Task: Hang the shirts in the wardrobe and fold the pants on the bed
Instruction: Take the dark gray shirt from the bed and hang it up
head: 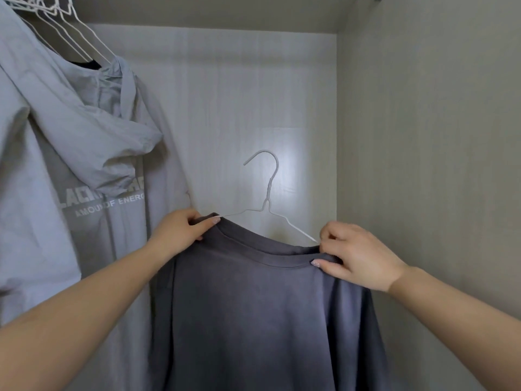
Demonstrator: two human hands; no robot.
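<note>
You hold the dark grey cotton shirt [253, 306] on a thin white wire hanger [267, 193] inside the pale wardrobe [423, 136]. Your left hand [180, 232] pinches its left shoulder, your right hand [358, 255] its right. A light grey hooded jacket [70, 150] hangs beside it.

Dark grey shirt [262, 314] of soft matt cloth, thin white coated wire hanger [269, 193], light grey hooded jacket [70, 153] of thin wrinkled cloth, wardrobe back panel [225, 94] pale, smooth, slightly glossy wood grain
</note>
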